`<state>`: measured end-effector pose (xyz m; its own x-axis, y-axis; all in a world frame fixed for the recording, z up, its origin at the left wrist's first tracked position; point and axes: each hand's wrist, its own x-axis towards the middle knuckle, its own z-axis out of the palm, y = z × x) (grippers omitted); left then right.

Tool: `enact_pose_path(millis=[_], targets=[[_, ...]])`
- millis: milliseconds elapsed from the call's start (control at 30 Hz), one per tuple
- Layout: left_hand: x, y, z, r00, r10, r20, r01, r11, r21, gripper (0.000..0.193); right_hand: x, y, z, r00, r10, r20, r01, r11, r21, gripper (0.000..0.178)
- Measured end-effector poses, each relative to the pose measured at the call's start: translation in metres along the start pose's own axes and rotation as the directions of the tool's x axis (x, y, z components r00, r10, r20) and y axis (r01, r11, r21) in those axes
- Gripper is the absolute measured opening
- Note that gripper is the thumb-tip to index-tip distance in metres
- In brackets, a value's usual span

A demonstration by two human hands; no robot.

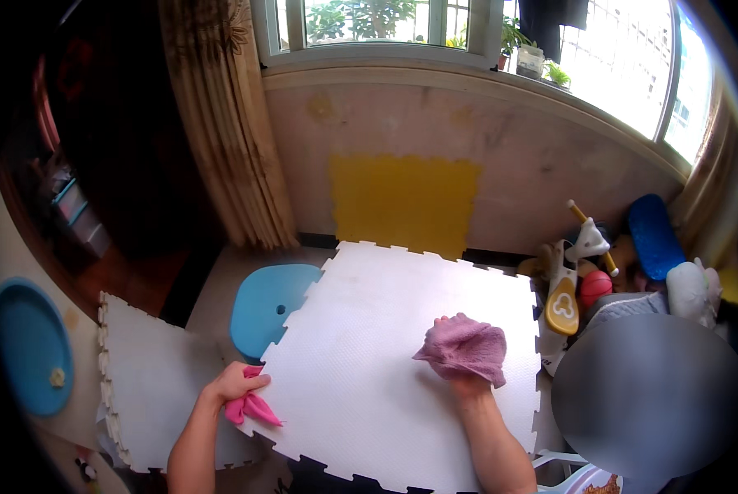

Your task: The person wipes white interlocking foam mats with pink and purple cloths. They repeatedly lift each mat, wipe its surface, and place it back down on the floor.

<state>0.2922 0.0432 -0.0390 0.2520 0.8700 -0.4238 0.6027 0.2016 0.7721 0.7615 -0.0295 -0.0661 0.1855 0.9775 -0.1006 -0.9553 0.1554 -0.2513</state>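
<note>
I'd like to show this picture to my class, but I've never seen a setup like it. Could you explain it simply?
There is no machine here, just a person's two bare hands. The picture comes from a fisheye camera worn on the head, looking down, so straight edges bend near the rim. Its left is the person's left.

In front is a large white mat with jigsaw edges. The left hand grips its left side, with a pink cloth bunched there too. The right hand, mostly hidden, holds a purple cloth over the mat. To the left are a blue stool and a second white mat.
</note>
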Motion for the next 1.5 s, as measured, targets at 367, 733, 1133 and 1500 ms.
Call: enact_pose_path(millis=[367,733,1133,1500], targets=[[-0.123,-0.066,0.103,0.751,0.014,-0.66,-0.335,0.87,-0.362,0.019,-0.042,-0.04,0.049,0.976,0.054,0.209,0.01,0.956,-0.294,0.046],[-0.145,0.042,0.267,0.945,0.162,0.285,0.059,0.772,-0.633,0.021,-0.037,-0.057,0.055,0.98,0.032,0.195,0.085,0.822,-0.563,0.04],[-0.052,0.092,0.1,0.687,0.658,-0.31,-0.538,0.746,0.392,0.016,-0.015,-0.069,0.035,0.995,0.015,0.096,0.042,0.827,-0.561,0.029],[0.056,0.043,0.169,0.809,0.506,-0.301,-0.203,0.719,0.665,0.048,-0.001,-0.121,-0.019,0.859,0.013,0.512,0.479,0.337,-0.811,0.061]])
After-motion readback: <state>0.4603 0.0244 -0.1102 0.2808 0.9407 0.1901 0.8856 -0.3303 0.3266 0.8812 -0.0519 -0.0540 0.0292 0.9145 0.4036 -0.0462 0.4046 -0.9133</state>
